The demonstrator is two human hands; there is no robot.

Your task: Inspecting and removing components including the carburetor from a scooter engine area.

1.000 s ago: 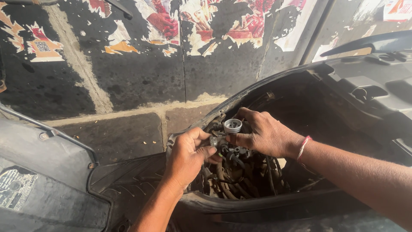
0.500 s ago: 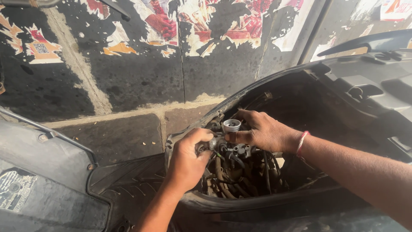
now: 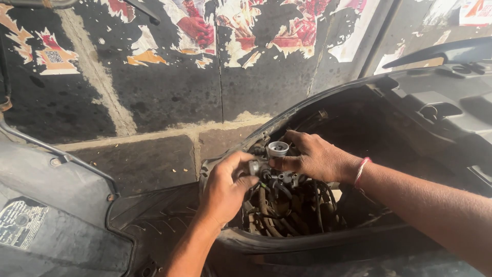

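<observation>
Head view, read from left to right. At 8 o'clock, a grey scooter body panel (image 3: 56,205) bearing a pale printed sticker (image 3: 18,223) fills the lower left corner. Behind it, from 10 to 1 o'clock, stands a dark wall (image 3: 169,87) covered with torn poster scraps (image 3: 197,25); a dusty paved floor (image 3: 148,161) lies at its foot.

Just left of centre, the left hand (image 3: 225,187) rises from 6 o'clock with the forearm below it. Its fingers are curled shut around the left end of a small metal carburettor (image 3: 271,172), the thumb lying on top and pressing toward the part.

The carburettor sits at the centre of the frame, at the front lip of the open scooter engine bay (image 3: 328,128), between the two hands and touching both. A short, pale cylindrical cap (image 3: 278,149) stands upright on its top. Beneath it, toward 6 o'clock, a tangle of dark hoses and cables (image 3: 287,210) fills the bay.

Right of centre, the right hand (image 3: 315,159) enters from 4 o'clock. Its fingers are closed over the right side of the carburettor, the fingertips just beside the pale cap. A red-and-white thread band (image 3: 361,172) circles that wrist.

At 2 o'clock, the grey underside of the raised seat housing (image 3: 441,92) forms the right edge.
</observation>
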